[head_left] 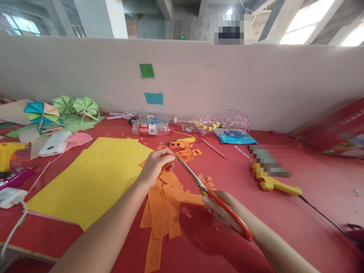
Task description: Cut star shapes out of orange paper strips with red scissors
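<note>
Cutting orange paper by hand looks to be the step under way: the left hand [155, 165] pinches what appears to be a small orange paper piece [170, 163], while the right hand [218, 208] grips red-handled scissors [212, 195], tips at the left fingertips. The next move seems to call for a steady pinch and fingers clear of the blades. Orange paper strips [160, 208] clutter the red table [204, 246] below; orange stars [209, 181], yellow paper sheets [85, 178] and a yellow glue gun [280, 185] lie around.
</note>
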Available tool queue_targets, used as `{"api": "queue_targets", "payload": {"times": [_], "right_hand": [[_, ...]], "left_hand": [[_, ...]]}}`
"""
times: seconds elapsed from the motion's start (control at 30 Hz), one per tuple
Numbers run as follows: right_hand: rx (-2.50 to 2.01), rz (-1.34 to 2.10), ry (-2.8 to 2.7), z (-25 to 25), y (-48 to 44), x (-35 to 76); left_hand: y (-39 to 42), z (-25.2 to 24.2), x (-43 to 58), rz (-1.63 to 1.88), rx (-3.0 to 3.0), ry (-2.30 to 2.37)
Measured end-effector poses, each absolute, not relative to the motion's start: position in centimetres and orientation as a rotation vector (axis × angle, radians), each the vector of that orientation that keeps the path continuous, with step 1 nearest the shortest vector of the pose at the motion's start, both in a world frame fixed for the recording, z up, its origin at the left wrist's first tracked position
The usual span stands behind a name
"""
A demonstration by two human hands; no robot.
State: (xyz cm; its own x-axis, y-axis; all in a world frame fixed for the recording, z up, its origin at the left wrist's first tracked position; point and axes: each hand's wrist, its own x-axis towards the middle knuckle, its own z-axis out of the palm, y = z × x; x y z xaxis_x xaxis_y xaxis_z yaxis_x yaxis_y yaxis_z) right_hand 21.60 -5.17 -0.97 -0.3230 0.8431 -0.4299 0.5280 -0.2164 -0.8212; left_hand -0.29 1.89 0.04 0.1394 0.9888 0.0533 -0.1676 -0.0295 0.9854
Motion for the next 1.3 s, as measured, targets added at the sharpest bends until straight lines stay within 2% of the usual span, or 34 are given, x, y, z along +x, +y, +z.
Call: {"api": "queue_targets", "payload": {"times": [1.3], "right_hand": [[-1.487,1.618,-1.608,-2.0,-5.7,21.1]], "left_hand": [[1.0,-0.8,0.7,1.281,1.416,0.963]]}}
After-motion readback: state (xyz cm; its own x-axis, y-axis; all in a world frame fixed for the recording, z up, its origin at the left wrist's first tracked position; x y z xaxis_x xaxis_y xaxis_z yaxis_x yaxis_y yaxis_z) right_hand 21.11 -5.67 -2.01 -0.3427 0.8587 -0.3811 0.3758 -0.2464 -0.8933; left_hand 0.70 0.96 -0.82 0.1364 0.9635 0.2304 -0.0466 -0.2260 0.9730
